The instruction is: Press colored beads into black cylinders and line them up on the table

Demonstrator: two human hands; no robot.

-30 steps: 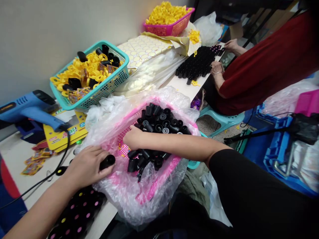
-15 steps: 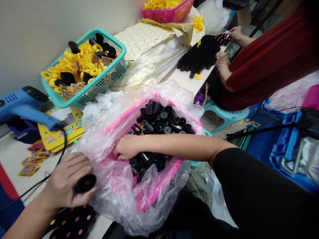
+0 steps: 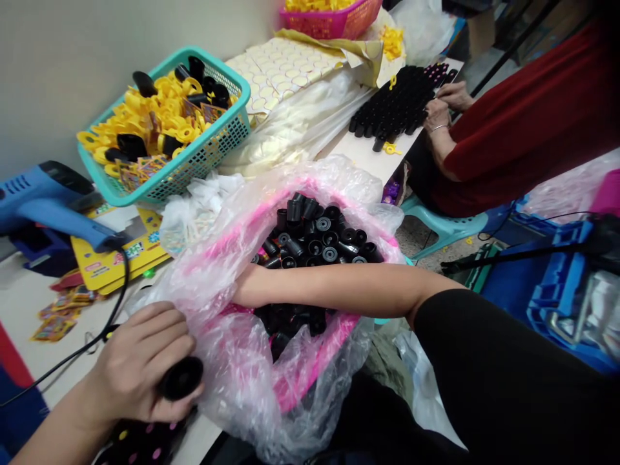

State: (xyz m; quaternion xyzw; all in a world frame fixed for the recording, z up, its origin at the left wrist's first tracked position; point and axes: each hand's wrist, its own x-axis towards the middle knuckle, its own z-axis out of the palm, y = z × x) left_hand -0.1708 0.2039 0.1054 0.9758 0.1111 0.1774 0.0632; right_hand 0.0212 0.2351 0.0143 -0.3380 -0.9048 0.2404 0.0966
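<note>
My left hand (image 3: 140, 361), at the lower left, is closed round a black plastic cylinder (image 3: 181, 379) whose round hollow end faces me. Beneath that hand lie black pieces with pink and yellow dots (image 3: 140, 445), partly covered by it. My right hand (image 3: 249, 286) reaches into a pink basket (image 3: 303, 385) lined with clear plastic (image 3: 232, 400). Its fingers are hidden behind the plastic at the basket's left side. Many loose black plastic cylinders (image 3: 314, 242) fill the basket, some under my right forearm.
A teal basket (image 3: 198, 152) of yellow ring pieces and black cylinders stands behind. On the left are a blue heat gun (image 3: 58, 206) and its cable (image 3: 126, 278). A co-worker's hands (image 3: 443, 113) are at rows of black cylinders (image 3: 392, 106). Blue crates (image 3: 547, 278) stand right.
My right hand has pushed deeper under the plastic, hiding its fingers. My left hand has shifted slightly right with the cylinder. The co-worker's hands have come closer together.
</note>
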